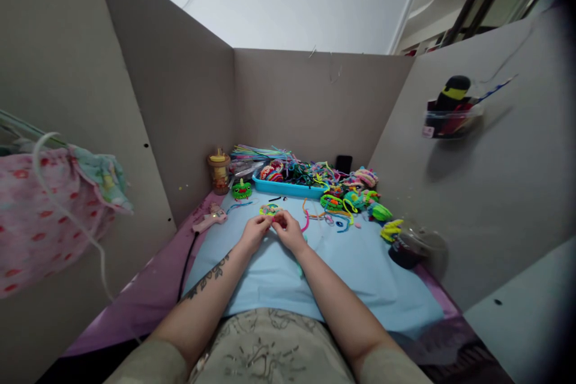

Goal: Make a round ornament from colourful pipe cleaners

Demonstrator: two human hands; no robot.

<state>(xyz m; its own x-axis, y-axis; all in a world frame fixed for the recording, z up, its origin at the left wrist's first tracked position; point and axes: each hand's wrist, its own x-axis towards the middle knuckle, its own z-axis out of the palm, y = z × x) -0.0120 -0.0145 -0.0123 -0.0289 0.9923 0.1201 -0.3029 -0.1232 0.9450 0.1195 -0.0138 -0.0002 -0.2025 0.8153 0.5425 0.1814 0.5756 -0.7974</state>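
My left hand (255, 233) and my right hand (288, 230) meet over the blue cloth, fingertips pinched together. A small bit of pink (273, 219) shows between them, seemingly a pipe cleaner, though the fingers cover most of it. Just beyond them lies a yellow-green pipe-cleaner piece (269, 209), partly hidden by my hands. Beside my right hand curves a pink pipe cleaner (306, 221). A teal strand (300, 270) lies under my right forearm.
A blue tray (290, 189) heaped with pipe cleaners stands at the back. Left are a pink glue gun (210, 217), a green pipe-cleaner figure (242, 190) and a drink cup (219, 173). Right are several fuzzy figures (355, 199) and a dark container (407, 251). Partition walls surround the table.
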